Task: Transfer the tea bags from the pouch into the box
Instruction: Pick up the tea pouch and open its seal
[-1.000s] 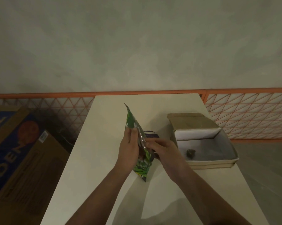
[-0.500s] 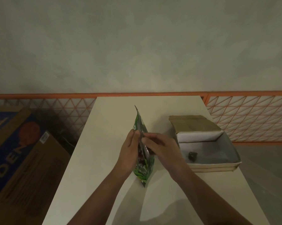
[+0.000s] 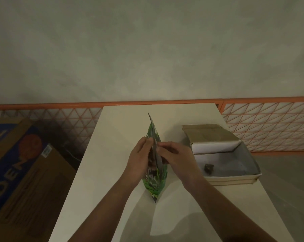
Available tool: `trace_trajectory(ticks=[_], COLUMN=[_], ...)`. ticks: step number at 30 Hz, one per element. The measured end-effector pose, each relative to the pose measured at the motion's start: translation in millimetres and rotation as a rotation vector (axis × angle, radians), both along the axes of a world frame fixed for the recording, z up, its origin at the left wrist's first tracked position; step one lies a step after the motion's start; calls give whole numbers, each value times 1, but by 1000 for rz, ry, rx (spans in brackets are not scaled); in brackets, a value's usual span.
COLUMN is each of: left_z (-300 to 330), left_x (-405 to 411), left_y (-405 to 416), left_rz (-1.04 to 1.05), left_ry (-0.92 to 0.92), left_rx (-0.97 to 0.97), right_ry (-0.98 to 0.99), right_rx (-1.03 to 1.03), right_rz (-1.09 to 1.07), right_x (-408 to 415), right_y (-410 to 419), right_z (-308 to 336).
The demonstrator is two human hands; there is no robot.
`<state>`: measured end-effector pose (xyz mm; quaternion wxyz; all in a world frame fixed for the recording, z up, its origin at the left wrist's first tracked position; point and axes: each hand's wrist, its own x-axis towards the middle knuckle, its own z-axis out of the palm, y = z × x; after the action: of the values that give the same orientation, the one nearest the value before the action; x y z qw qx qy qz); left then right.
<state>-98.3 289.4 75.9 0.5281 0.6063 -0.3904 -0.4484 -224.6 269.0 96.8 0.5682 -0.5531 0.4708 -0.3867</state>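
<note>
A green printed pouch [image 3: 155, 182] stands upright on the cream table [image 3: 112, 154], seen edge-on. My left hand [image 3: 139, 159] grips its left side near the top. My right hand [image 3: 175, 158] pinches the pouch's upper edge from the right, fingertips meeting the left hand's. To the right stands an open white-lined cardboard box [image 3: 242, 159] with its flap folded back. One small dark tea bag [image 3: 208, 167] lies on the box floor. What is inside the pouch is hidden.
Large brown cardboard cartons with blue print [image 3: 16, 168] sit on the floor left of the table. An orange lattice fence [image 3: 270, 124] runs behind the table below a grey wall. The table's right edge is just past the box.
My right hand rose from the pouch's lower side to its upper edge. The pouch turned more upright and edge-on between both hands.
</note>
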Motion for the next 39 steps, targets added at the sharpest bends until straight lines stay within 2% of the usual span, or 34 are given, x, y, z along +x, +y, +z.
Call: trace_trajectory(ticks=[6, 10, 13, 19, 23, 27, 31, 35, 39], left_z=[1, 6, 5, 0, 2, 2, 5, 12, 9], left_x=[-1, 1, 4, 5, 3, 3, 1, 1, 10], left_y=[-3, -12, -16, -8, -8, -9, -16, -30, -34], left_rz=[0, 22, -19, -98, -99, -103, -54, -17, -23], left_ry=[-56, -169, -252, -111, -116, -102, -134, -273, -344], left_rx=[1, -24, -55, -29, -42, -42, -45, -55, -84], right_ry=[-64, -44, -114, -321, -185, 43, 39, 69, -13], right_rx=[59, 54, 137, 309, 221, -6, -16, -19, 67], right_rz=[12, 61, 41, 128, 72, 24, 12, 19, -23], right_x=[-2, -1, -4, -11, -6, -1, -1, 2, -2], right_y=[0, 0, -4, -2, -2, -8, -7, -6, -7], right_z=[0, -1, -3, -11, -6, -1, 2, 0, -4])
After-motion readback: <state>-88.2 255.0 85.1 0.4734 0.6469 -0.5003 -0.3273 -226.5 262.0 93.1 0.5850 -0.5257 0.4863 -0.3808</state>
